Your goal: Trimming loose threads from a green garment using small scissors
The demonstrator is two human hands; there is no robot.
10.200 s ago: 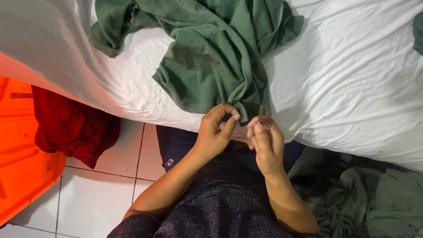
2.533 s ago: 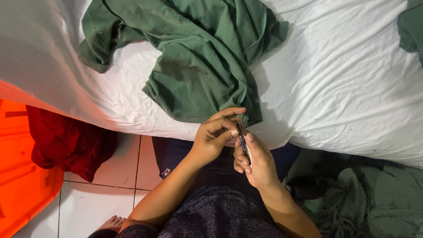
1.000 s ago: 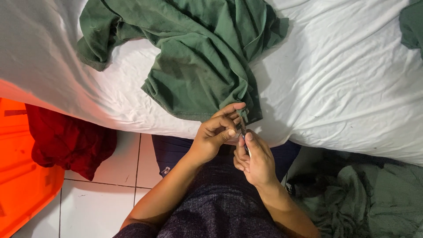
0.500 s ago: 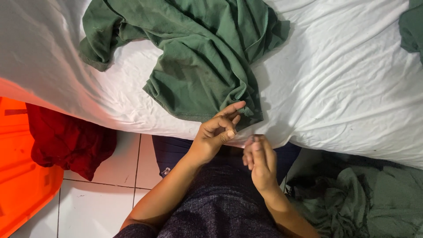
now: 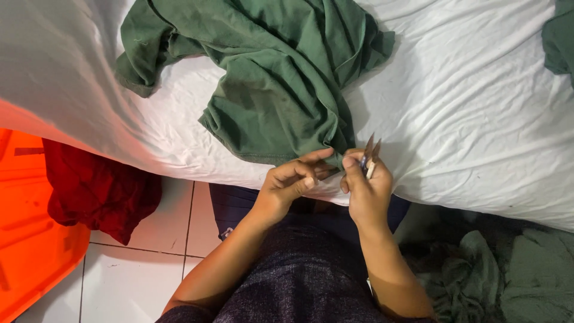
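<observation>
A crumpled green garment (image 5: 275, 78) lies on a white bed sheet (image 5: 478, 113), one corner hanging toward me at the bed's edge. My left hand (image 5: 293, 182) pinches that lower corner of the garment between thumb and fingers. My right hand (image 5: 368, 188) is beside it, closed around small metal snips (image 5: 369, 158) whose two thin blades point up and away. The blades stand just right of the pinched cloth. Both forearms reach up from my lap, which is covered by dark fabric.
An orange plastic tub (image 5: 30, 239) stands at the left on the white tiled floor (image 5: 137, 275), a red cloth (image 5: 98, 191) draped over its side. More green clothes (image 5: 508, 275) lie heaped at the lower right. Another green piece (image 5: 561, 36) shows at the top right.
Half a second ago my right hand was lower, off the cloth; it has risen back to the garment's corner with the snips' blades showing. My left hand kept its pinch.
</observation>
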